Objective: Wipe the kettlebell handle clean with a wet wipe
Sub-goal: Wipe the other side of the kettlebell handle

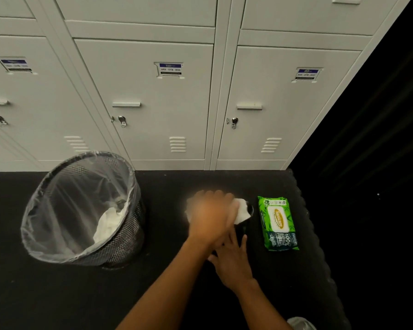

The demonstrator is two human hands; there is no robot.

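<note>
So the kettlebell (240, 231) sits on the black mat (57, 294) in front of the lockers (153, 103). It's between the bin (129, 234) and the pack (279, 223) of wipes, and closer to the pack. It's black on black, so honestly you can barely make it out. The only bit that catches light is a sliver of the handle (250, 209) poking out on the pack side.

The left hand (210, 216) is on top of the handle, curled over a white wipe (242, 211) and gripping it against the handle. It's badly blurred, so I can see knuckles bunched along the far edge but can't tell you how each finger sits. A wad of the wipe sticks out past the hand toward the pack.

The right hand (233, 258) is nearer to the person, partly tucked under the left wrist. Its fingers (243, 241) are straight and slightly spread, lying flat on the dark body of the kettlebell and not wrapped round anything.

The pack is green and lies flat with the label up, just beside the kettlebell, and I can't say if they touch. The bin is black mesh with a clear liner (65, 210) folded over the rim, and there's some crumpled white stuff at the bottom. The lockers are pale grey with all doors closed and small labels and latches on them.
</note>
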